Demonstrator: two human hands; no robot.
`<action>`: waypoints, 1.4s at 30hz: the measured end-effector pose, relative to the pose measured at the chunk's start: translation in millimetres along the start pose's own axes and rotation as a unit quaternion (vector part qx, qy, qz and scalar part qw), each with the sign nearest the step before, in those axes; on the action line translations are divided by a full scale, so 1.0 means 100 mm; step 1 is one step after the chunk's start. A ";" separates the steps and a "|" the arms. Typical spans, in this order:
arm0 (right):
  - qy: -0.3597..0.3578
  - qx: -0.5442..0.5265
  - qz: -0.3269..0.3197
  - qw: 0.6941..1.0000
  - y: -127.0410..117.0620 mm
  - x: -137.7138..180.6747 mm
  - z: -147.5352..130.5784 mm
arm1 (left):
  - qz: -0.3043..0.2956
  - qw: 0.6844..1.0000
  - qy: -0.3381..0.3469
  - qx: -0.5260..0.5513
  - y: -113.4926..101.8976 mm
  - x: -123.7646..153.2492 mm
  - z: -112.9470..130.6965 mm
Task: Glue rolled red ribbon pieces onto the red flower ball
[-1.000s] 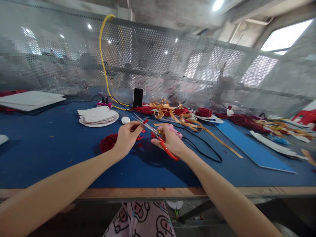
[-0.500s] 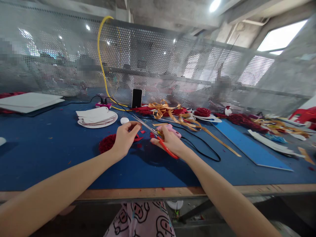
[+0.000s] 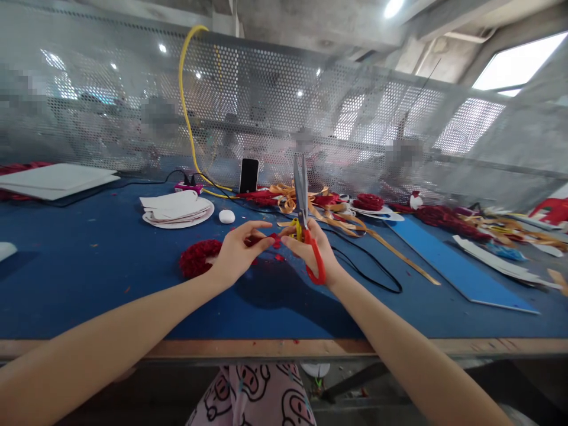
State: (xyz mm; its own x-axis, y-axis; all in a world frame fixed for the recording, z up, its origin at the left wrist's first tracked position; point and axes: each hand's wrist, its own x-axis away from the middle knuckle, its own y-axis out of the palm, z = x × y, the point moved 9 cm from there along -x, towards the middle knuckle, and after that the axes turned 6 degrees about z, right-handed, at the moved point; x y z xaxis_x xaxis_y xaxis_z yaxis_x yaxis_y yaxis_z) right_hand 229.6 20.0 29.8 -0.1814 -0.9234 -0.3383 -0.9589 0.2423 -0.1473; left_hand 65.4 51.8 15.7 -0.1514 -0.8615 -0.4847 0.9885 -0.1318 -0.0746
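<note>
My left hand is closed, thumb and fingers pinching a small dark red strip above the table. In my right hand are scissors with a red-orange handle, blades pointing up and away from me. The right thumb and fingertips come close to the strip's free end; whether they grip it is hard to see. Beside my left wrist, partly covered by it, a fluffy dark red coil lies on the blue table. Small red scraps lie below the hands.
White cut sheets are stacked left of a small white case. A phone stands upright near the perforated metal screen. Gold ribbon, a black cable and a blue board lie to the right.
The scissors have swung from pointing left at the left hand's fingertips to pointing upward. My hands have drawn closer together, and the red strip now shows between them.
</note>
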 end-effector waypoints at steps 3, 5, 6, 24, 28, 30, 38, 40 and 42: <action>-0.019 -0.018 -0.003 1.000 0.04 0.01 -0.01 | -0.014 1.000 0.005 -0.003 0.05 0.03 0.00; -0.018 -0.023 -0.002 1.000 0.05 0.01 0.02 | -0.021 1.000 0.011 -0.008 0.07 0.05 0.00; -0.018 -0.026 -0.002 0.999 0.06 0.00 0.04 | -0.022 1.000 0.015 -0.013 0.08 0.05 0.00; -0.051 -0.004 0.017 0.999 0.01 -0.03 0.05 | -0.037 0.995 0.019 -0.087 0.12 0.06 0.03; -0.048 -0.010 0.025 0.998 0.00 -0.03 0.06 | -0.038 0.995 0.021 -0.089 0.13 0.07 0.04; -0.044 -0.007 0.027 0.999 0.00 -0.04 0.06 | -0.041 0.994 0.026 -0.096 0.13 0.07 0.06; -0.086 0.146 0.001 0.985 -0.08 -0.07 0.02 | 0.051 0.998 -0.028 0.003 -0.10 -0.03 -0.03; -0.090 0.243 -0.030 0.965 -0.08 -0.08 0.06 | 0.105 0.993 -0.043 0.041 -0.22 -0.07 -0.09; -0.096 0.319 -0.054 0.941 -0.06 -0.07 0.10 | 0.147 0.986 -0.048 0.063 -0.31 -0.11 -0.14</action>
State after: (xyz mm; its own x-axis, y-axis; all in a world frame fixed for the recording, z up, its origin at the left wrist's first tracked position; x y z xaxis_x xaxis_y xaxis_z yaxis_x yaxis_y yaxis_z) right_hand 239.3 28.3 23.7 0.0110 -0.8964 -0.4431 -0.6314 0.3374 -0.6982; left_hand 36.1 71.8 11.1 0.1356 -0.9135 -0.3835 0.9829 0.0753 0.1681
